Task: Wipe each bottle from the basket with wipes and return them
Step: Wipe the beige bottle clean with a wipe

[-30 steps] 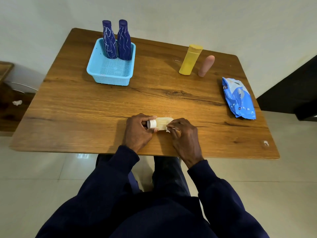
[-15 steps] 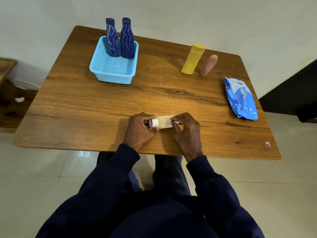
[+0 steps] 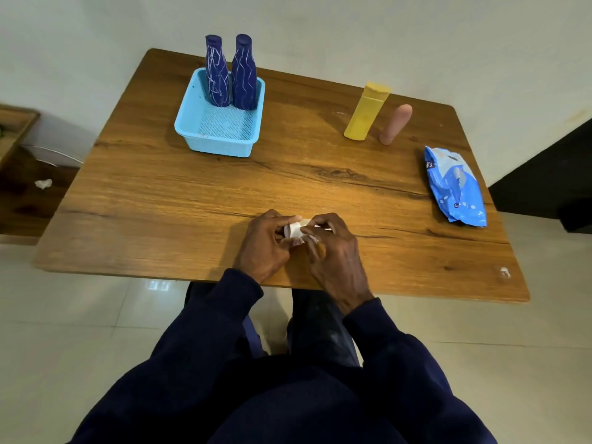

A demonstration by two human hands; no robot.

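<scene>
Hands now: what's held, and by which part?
Both hold one small white-capped bottle: the left hand grips the cap end, and the right hand wraps the body, mostly hiding it.

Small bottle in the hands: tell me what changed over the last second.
The right hand slid left along the bottle toward its white cap, its fingers now covering the body that showed before. The left hand kept gripping the cap end. The basket, blue bottles, yellow bottle, pink bottle and wipes pack stayed put.
</scene>
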